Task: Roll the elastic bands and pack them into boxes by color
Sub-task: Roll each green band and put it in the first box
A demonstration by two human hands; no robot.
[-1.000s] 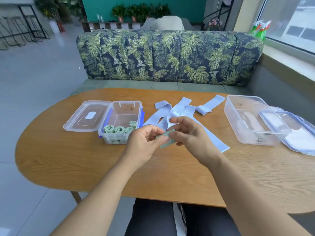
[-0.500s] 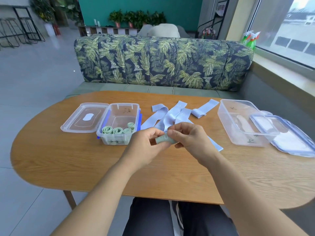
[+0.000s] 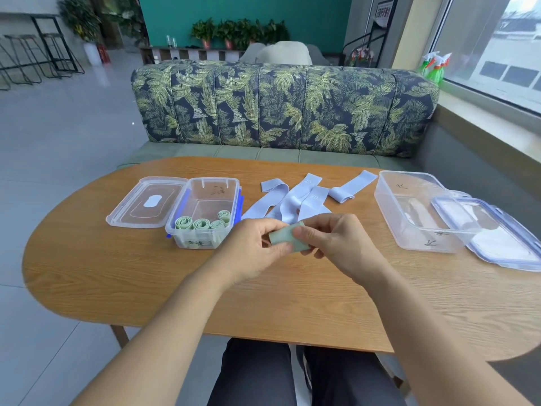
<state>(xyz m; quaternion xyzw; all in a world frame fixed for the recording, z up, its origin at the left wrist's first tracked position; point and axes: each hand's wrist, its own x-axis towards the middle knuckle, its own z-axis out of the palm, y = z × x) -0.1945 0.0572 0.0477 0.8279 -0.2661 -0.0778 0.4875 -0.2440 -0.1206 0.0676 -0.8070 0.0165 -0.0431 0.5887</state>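
Head view: left hand [image 3: 253, 250] and right hand [image 3: 336, 244] together pinch a pale green elastic band [image 3: 288, 238], partly rolled, above the wooden table [image 3: 146, 288]. Four green rolls [image 3: 202, 223] sit in the left clear box [image 3: 205, 212]; light blue bands [image 3: 298, 200] lie flat beyond.

Open tabletop [image 3: 131, 273] lies before the green-band box [image 3: 202, 243]; loose blue bands [image 3: 292, 200] crowd the middle.

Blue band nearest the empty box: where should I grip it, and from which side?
I'd pinch the blue band by its flat far end, coming from the right: that end lies clear on the table, while the folded near end crowds the other blue bands.
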